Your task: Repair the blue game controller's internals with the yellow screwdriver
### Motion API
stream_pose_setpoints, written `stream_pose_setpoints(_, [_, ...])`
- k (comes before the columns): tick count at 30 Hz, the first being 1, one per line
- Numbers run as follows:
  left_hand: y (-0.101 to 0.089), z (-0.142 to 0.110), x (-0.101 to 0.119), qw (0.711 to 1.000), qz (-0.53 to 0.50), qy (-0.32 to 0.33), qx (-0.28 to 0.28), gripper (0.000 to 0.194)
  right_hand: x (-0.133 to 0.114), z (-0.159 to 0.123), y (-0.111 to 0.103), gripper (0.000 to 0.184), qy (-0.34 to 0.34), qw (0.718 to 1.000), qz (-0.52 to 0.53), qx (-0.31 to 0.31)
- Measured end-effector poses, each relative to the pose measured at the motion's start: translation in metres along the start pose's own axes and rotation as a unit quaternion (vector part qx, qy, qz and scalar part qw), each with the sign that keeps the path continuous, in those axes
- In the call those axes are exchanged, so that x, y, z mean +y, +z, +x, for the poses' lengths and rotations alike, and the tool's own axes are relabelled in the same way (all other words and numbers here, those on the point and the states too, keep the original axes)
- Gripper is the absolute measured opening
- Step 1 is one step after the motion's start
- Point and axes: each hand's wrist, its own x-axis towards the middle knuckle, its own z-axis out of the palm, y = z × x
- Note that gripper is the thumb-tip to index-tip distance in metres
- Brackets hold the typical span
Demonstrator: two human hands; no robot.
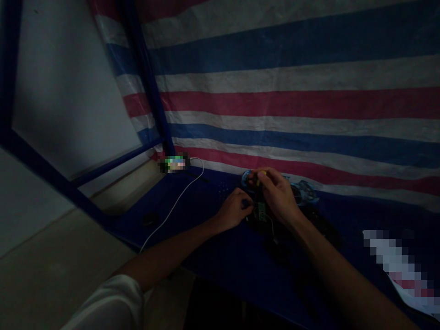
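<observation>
In the dim head view, my left hand [236, 208] is closed at the left side of a dark device, its fingertips curled at the edge. What they pinch is too dark to make out. A green circuit board [262, 211] with a thin pale wire [272, 224] lies between my hands. Above it, my right hand [280, 190] is closed around a small yellow-ended tool [263, 173], its lower part lost in shadow. Behind that hand, a light-blue shell piece [307, 191] lies with other dark parts.
All this rests on a blue table [206, 243]. A lit phone-like device [175, 163], blurred out, stands at the back left with a white cable [178, 198]. A small black object [150, 219] lies left. Paper [398, 266] lies right. A striped sheet [275, 101] hangs behind.
</observation>
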Motion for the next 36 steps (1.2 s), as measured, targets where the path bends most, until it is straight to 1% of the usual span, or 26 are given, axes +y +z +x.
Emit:
stream_pose_setpoints(2, [-0.0002,-0.0001,0.0003,1.000,0.006,0.000,0.001,0.008,0.0013,0.0001,-0.0005,0.024,-0.003,1.000,0.008,0.015])
stream_pose_setpoints(4, [-0.0003,0.0001,0.0003,1.000,0.012,0.005,0.001,0.009,0.0014,-0.0001,-0.0002,0.026,-0.011,1.000,0.004,0.016])
stream_pose_setpoints(6, [-0.0004,0.0003,0.0002,1.000,0.012,0.008,0.000,0.009,0.0002,-0.0002,0.0007,0.020,-0.022,1.000,-0.013,0.001])
stream_pose_setpoints(10, [0.0004,0.0002,-0.0007,1.000,0.009,0.003,0.002,0.008,-0.0024,-0.0002,0.0022,0.029,-0.010,1.000,-0.012,-0.024])
stream_pose_setpoints(13, [0.0014,-0.0001,-0.0022,1.000,0.001,0.001,-0.001,0.009,-0.0015,-0.0005,0.0024,0.021,-0.001,1.000,-0.016,-0.016])
stream_pose_setpoints(17, [0.0015,0.0000,-0.0031,1.000,0.001,0.000,-0.002,0.010,0.0007,-0.0007,0.0021,0.027,-0.010,1.000,-0.023,0.005])
stream_pose_setpoints(20, [0.0006,0.0003,-0.0021,1.000,0.007,0.009,0.003,0.010,0.0006,0.0001,0.0015,0.019,-0.029,0.999,-0.043,-0.007])
stream_pose_setpoints(22, [0.0000,0.0003,-0.0011,1.000,0.008,0.012,0.006,0.009,-0.0002,0.0006,0.0006,0.021,-0.028,0.999,-0.021,-0.026])
stream_pose_setpoints(24, [-0.0003,0.0002,-0.0003,1.000,0.005,0.011,0.003,0.008,-0.0007,0.0008,-0.0007,0.022,-0.014,0.999,-0.005,-0.034])
stream_pose_setpoints(26, [0.0000,0.0002,-0.0001,1.000,-0.001,0.005,0.001,0.009,-0.0004,0.0003,-0.0020,0.019,-0.002,0.999,-0.014,-0.031])
stream_pose_setpoints(28, [0.0009,0.0004,-0.0006,1.000,-0.006,-0.004,0.000,0.010,0.0005,-0.0005,-0.0027,0.019,0.001,0.999,-0.024,-0.021])
stream_pose_setpoints(32, [0.0028,0.0014,-0.0030,1.000,-0.005,-0.009,0.002,0.011,0.0025,-0.0014,-0.0014,0.024,-0.024,0.998,-0.056,0.003])
stream_pose_setpoints(34, [0.0032,0.0017,-0.0040,1.000,-0.002,-0.003,0.006,0.013,0.0025,-0.0009,0.0000,0.021,-0.038,0.997,-0.070,-0.003])
stream_pose_setpoints(36, [0.0032,0.0017,-0.0042,1.000,0.000,-0.002,0.012,0.014,0.0019,-0.0002,0.0006,0.022,-0.036,0.998,-0.048,-0.021])
